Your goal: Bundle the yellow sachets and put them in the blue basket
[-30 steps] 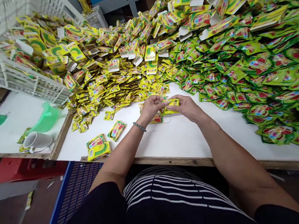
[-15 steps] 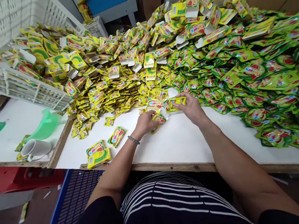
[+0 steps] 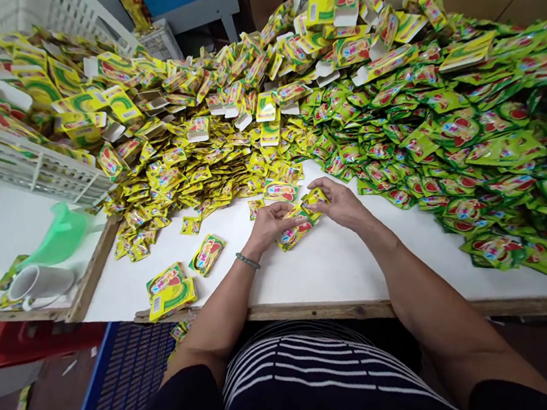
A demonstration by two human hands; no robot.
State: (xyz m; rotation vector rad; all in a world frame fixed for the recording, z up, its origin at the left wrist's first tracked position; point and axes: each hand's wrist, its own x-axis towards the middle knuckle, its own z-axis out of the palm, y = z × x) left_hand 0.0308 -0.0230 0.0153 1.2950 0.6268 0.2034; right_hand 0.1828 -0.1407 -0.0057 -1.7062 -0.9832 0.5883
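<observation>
My left hand (image 3: 267, 227) is closed on a small yellow-and-green printed box (image 3: 295, 234), tilted just above the white tabletop. My right hand (image 3: 341, 204) pinches a small yellow-green packet (image 3: 316, 197) at the box's right end. Whether the packet's tip is inside the box, I cannot tell, as fingers cover that end. Another printed box (image 3: 280, 190) lies flat just behind my hands, with a small yellow sachet (image 3: 255, 208) to its left. Left of my left wrist lie a closed-looking box (image 3: 208, 254) and several stacked boxes (image 3: 171, 291).
Yellow sachets (image 3: 199, 178) heap up behind, with open empty boxes (image 3: 348, 3) on top. Green packets (image 3: 474, 158) pile up at the right. A white plastic crate (image 3: 36, 162) of boxes, a white mug (image 3: 41, 281) and a green plastic scoop-like piece (image 3: 58, 236) are at the left.
My hands have come together: the packet in my right hand has moved left and down to the box's end. My left hand has turned the box flatter. The view has shifted slightly right.
</observation>
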